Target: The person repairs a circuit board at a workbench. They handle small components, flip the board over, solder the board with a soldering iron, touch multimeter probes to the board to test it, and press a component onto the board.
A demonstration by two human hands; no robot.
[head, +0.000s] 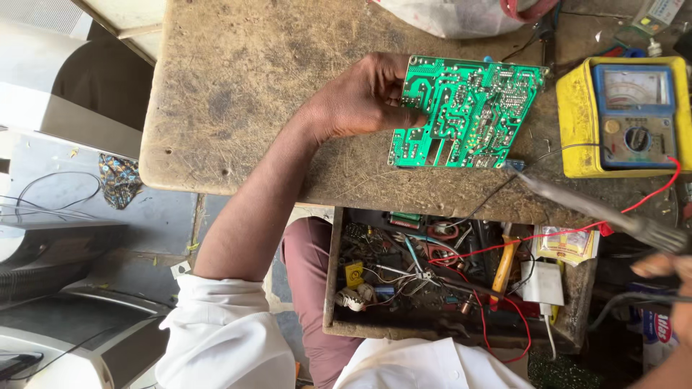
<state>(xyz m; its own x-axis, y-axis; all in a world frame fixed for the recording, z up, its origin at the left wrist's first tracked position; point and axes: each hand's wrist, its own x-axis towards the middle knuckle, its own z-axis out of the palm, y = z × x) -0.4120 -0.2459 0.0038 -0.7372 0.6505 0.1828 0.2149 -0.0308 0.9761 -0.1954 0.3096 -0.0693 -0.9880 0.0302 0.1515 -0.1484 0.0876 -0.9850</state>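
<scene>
Head view, left hand [364, 97] clasped around the left edge of a green circuit board [465, 112] on a worn wooden workbench [231, 94], right hand [667, 270] blurred at right edge gripping a soldering iron [591, 205], tip near the board's right corner, yellow multimeter [623, 115] at right, cluttered open drawer [447, 277] nearer.

Electronics repair workshop, worn wooden bench [231, 94], yellow multimeter [623, 115], drawer [447, 277] of tools and parts
</scene>
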